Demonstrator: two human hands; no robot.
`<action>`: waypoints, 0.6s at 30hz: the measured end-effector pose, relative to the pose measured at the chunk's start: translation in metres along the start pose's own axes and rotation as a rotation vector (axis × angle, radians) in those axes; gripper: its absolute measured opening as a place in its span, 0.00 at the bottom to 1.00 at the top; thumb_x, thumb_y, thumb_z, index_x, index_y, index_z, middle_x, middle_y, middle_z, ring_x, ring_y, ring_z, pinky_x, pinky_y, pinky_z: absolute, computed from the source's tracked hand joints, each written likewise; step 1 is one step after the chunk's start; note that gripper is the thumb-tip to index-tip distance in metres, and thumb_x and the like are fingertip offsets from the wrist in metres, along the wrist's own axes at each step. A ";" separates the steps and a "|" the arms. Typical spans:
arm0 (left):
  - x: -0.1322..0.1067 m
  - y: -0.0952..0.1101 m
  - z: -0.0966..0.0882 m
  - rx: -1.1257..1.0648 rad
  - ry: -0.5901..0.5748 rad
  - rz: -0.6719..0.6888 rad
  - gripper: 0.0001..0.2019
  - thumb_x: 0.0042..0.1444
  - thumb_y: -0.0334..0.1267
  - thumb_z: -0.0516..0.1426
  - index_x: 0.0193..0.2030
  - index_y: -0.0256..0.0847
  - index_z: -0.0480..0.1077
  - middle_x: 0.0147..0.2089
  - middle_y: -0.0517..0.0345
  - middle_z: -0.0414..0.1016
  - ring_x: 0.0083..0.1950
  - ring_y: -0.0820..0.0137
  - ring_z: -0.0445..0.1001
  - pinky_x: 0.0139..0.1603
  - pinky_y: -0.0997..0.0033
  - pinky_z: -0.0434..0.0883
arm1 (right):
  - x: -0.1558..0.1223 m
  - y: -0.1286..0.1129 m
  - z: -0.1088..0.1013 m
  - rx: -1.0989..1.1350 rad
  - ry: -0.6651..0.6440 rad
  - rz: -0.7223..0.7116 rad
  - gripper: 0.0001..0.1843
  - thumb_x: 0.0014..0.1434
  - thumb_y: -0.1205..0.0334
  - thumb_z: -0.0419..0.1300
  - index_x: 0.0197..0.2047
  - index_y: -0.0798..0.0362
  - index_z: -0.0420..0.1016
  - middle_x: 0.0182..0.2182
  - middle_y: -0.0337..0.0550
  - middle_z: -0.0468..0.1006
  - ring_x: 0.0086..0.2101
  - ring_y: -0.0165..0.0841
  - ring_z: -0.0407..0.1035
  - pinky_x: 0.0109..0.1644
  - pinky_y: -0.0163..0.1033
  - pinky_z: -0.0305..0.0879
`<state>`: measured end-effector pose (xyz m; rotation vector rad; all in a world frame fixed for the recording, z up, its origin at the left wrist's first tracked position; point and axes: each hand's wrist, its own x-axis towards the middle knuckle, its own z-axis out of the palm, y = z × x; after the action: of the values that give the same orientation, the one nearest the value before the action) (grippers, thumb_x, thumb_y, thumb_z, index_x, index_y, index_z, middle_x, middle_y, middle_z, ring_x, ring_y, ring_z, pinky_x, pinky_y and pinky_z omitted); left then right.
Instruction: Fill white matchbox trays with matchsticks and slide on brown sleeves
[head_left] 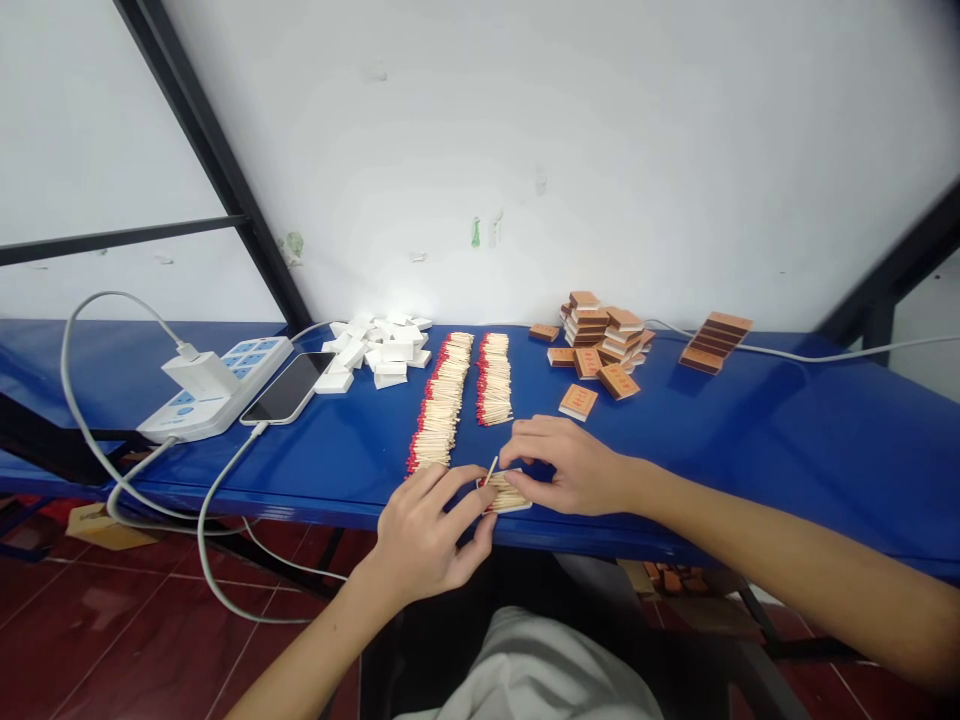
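While both hands work at the near edge of the blue table (750,440), the step in hand appears to be the filling of a small white tray (508,497) with matchsticks. The left hand (427,530) closes thumb and fingers on the tray's left end and pinches a single matchstick (491,471), which stands tilted above the tray. The right hand (566,465) rests curled over the tray's right end, fingertips touching it. The next move likely calls for laying that stick flat, parallel to those already in the tray, heads aligned.

Two rows of matchsticks (461,395) lie just beyond the hands. A heap of white trays (379,355) sits to the left, near a phone (289,388) and a power strip (214,385). Brown sleeves (600,345) are stacked to the right.

How full the tray is cannot be determined; the fingers cover most of it. The printing on the sleeves is too small to read.
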<state>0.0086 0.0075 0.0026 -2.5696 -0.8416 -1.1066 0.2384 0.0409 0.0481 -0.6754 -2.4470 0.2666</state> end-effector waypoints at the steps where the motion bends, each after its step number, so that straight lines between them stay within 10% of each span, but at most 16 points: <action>1: 0.000 0.000 0.000 0.004 -0.002 0.005 0.09 0.57 0.32 0.59 0.45 0.42 0.73 0.47 0.54 0.79 0.38 0.65 0.73 0.39 0.63 0.72 | 0.000 0.000 0.000 -0.004 -0.002 0.013 0.07 0.64 0.65 0.57 0.43 0.54 0.75 0.29 0.39 0.72 0.31 0.31 0.65 0.37 0.36 0.58; 18: -0.001 0.000 0.001 0.006 -0.010 0.001 0.10 0.57 0.33 0.59 0.46 0.41 0.73 0.47 0.54 0.80 0.39 0.63 0.73 0.40 0.61 0.73 | 0.000 0.000 0.001 -0.002 -0.059 0.036 0.03 0.58 0.67 0.59 0.32 0.53 0.70 0.29 0.37 0.71 0.30 0.29 0.63 0.38 0.36 0.55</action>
<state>0.0087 0.0071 0.0012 -2.5721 -0.8447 -1.0901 0.2377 0.0408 0.0476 -0.7221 -2.4928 0.3024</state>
